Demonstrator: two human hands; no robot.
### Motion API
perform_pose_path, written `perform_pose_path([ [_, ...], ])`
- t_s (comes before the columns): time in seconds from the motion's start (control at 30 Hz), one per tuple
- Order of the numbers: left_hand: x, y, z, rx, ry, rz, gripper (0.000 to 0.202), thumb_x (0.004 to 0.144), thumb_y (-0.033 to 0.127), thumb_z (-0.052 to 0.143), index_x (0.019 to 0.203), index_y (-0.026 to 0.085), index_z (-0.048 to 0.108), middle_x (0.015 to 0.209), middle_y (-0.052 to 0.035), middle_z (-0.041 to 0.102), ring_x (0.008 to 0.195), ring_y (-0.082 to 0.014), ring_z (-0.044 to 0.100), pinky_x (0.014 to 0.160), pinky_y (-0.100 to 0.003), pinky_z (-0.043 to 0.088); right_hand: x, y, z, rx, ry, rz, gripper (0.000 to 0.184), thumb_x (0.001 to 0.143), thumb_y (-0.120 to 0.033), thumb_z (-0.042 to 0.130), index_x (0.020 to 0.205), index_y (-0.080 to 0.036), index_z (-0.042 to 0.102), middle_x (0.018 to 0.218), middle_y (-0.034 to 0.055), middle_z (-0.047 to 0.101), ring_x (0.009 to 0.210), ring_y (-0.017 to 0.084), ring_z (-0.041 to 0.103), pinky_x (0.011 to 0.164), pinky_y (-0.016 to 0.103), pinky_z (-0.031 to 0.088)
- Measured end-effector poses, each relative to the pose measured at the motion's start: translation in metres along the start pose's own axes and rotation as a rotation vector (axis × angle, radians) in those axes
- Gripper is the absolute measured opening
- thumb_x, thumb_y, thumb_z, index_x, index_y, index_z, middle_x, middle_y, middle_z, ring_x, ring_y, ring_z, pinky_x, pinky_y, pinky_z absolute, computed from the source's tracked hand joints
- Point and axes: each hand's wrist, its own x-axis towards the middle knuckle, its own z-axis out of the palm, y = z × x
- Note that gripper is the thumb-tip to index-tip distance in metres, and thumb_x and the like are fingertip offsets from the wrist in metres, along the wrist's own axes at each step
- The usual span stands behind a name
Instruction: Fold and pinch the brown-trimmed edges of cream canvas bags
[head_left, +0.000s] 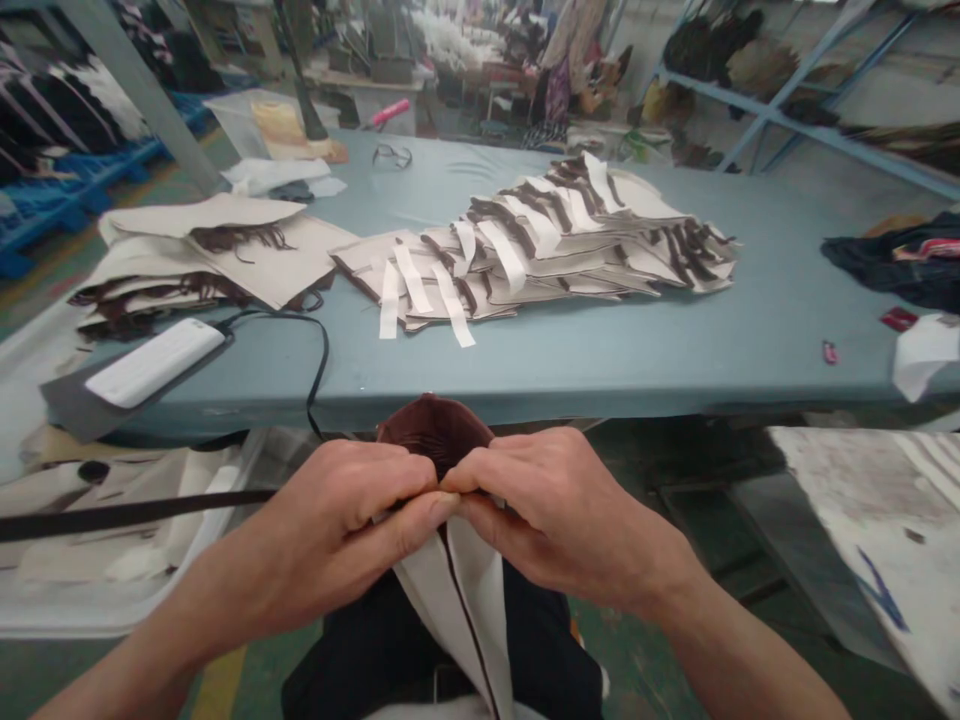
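Note:
In front of my body, a beige fabric piece [484,570] with dark brown edging hangs down from my fingers. Its brown gathered part [439,425] rises behind my knuckles, above the table's front edge. My left hand [349,525] pinches the fabric between thumb and curled fingers. Right against it, my right hand [562,515] pinches the same piece, thumb tips nearly touching. The spot between the fingertips is hidden. A dark strap [142,512] runs from the left edge to behind my left forearm.
A blue-covered table [600,365] bears a layered pile of beige fabric pieces [540,235] with white strips, and another stack [210,235] at left. Nearby lie a white device [156,362] and glasses [392,155]. A white bin [90,625] stands lower left, a worn board [847,500] lower right.

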Motion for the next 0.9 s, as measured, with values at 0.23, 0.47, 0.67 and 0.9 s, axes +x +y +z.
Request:
perform_pose_path([
  [0.23, 0.000, -0.001, 0.012, -0.048, 0.042, 0.049, 0.038, 0.099, 0.011, 0.048, 0.065, 0.021, 0.037, 0.058, 0.0085, 0.036, 0.051, -0.0075, 0.038, 0.052, -0.026, 0.028, -0.009, 0.001, -0.005, 0.168, -0.173, 0.063, 0.017, 0.104, -0.014, 0.055, 0.109, -0.018, 0.071, 0.088, 0.0034, 0.079, 0.078, 0.016, 0.074, 0.069, 0.026, 0.045],
  [0.47, -0.004, -0.006, 0.022, 0.249, 0.174, 0.130, 0.035, 0.106, 0.017, 0.050, 0.072, 0.019, 0.056, 0.063, 0.0036, 0.057, 0.054, -0.0110, 0.051, 0.054, -0.028, 0.034, -0.016, 0.017, -0.003, 0.184, -0.105, 0.128, 0.013, 0.104, -0.018, 0.059, 0.099, -0.019, 0.071, 0.086, 0.0023, 0.079, 0.075, 0.014, 0.071, 0.069, 0.024, 0.043],
  [0.67, 0.001, 0.009, 0.032, -0.296, 0.188, 0.046, 0.043, 0.106, 0.021, 0.049, 0.065, 0.022, 0.035, 0.056, 0.0079, 0.036, 0.048, -0.0081, 0.035, 0.046, -0.025, 0.027, -0.011, 0.036, 0.022, 0.667, -0.126, 0.149, 0.039, 0.103, -0.047, 0.063, 0.078, -0.017, 0.065, 0.066, -0.0042, 0.060, 0.059, 0.009, 0.050, 0.058, 0.021, 0.038],
  [0.9, 0.000, 0.034, 0.043, -0.592, 0.249, 0.217, 0.042, 0.115, 0.039, 0.038, 0.076, 0.024, 0.043, 0.054, 0.0049, 0.049, 0.048, -0.0124, 0.048, 0.050, -0.030, 0.036, -0.029, 0.054, 0.040, 0.853, -0.068, 0.346, 0.051, 0.087, -0.063, 0.079, 0.070, -0.017, 0.065, 0.068, -0.0016, 0.064, 0.063, 0.011, 0.055, 0.060, 0.023, 0.044],
])
